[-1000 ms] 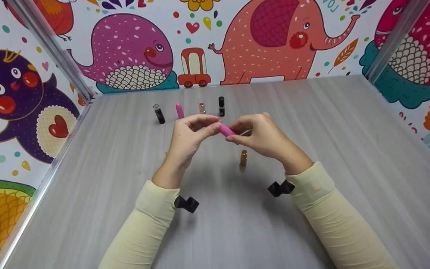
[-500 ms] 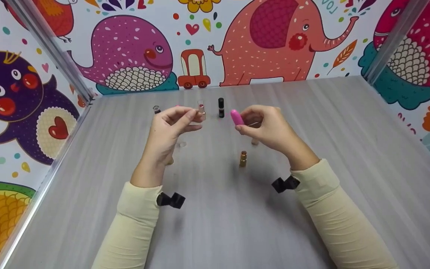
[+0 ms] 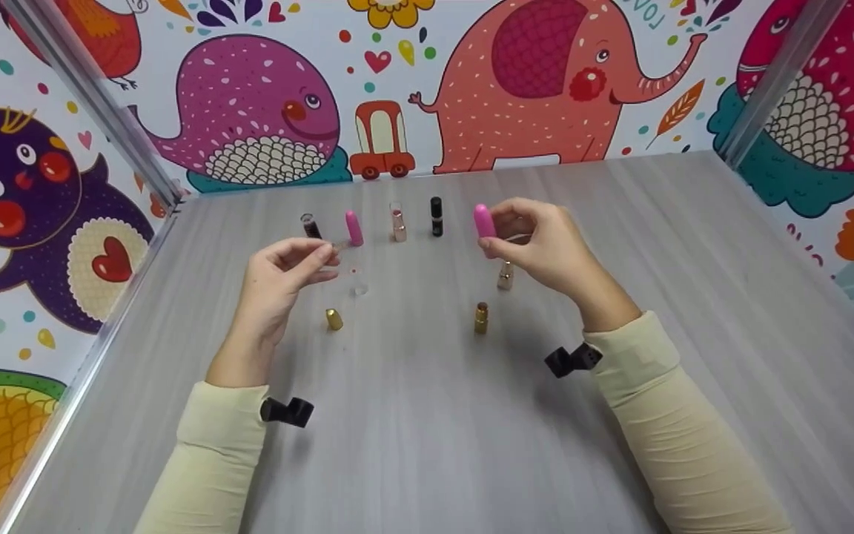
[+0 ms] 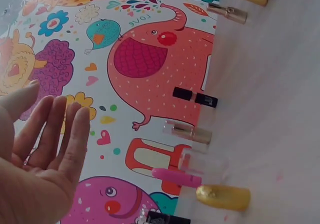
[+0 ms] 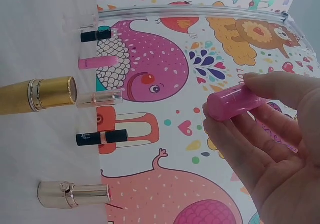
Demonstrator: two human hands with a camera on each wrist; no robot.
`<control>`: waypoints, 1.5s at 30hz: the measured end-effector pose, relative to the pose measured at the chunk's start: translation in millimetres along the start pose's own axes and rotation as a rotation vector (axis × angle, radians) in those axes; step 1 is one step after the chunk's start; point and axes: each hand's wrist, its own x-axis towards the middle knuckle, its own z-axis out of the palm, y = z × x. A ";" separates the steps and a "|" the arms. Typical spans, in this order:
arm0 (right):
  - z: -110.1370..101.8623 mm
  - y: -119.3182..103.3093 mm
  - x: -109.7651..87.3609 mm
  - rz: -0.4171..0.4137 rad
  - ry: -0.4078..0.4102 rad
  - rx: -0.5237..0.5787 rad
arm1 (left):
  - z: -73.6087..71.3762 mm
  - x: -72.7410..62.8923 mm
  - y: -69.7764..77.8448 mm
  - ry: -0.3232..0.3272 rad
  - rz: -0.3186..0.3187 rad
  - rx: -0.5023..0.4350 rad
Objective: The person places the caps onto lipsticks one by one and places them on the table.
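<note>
My right hand (image 3: 538, 241) holds a glossy pink lipstick (image 3: 483, 221) above the table, rounded end up. In the right wrist view, thumb and fingers pinch this pink lipstick (image 5: 235, 102), and its flat base faces the camera. My left hand (image 3: 279, 285) hovers above the left part of the table. The left wrist view shows the left hand (image 4: 47, 149) with nothing between its extended fingers and thumb. Below it lie a gold cap (image 3: 333, 320) and a faint clear cap (image 3: 360, 289). A second pink lipstick (image 3: 353, 228) stands on the table beyond the left fingertips.
Along the back stand a black tube (image 3: 310, 226), a clear-capped lipstick (image 3: 398, 224) and a black lipstick (image 3: 437, 216). A rose-gold lipstick (image 3: 505, 276) and a gold lipstick (image 3: 480, 318) stand nearer the right hand. Printed panels (image 3: 427, 44) enclose the table.
Both hands were together on the pink lipstick. The left hand has let go and moved left; the right hand has moved slightly right and away, turning the lipstick upright.
</note>
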 end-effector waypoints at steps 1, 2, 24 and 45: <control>0.2 0.7 0.4 0.005 -0.002 0.002 | -3.4 0.0 -3.3 0.006 -0.015 0.008; 0.0 1.2 0.7 0.011 -0.003 0.003 | -6.5 0.2 -6.6 0.010 -0.030 0.011; -9.9 49.0 36.2 0.138 0.051 -0.023 | -44.8 2.2 -59.5 -0.050 -0.251 0.198; -1.6 77.5 92.5 0.217 0.004 -0.062 | -37.4 -0.2 -87.2 -0.147 -0.311 0.233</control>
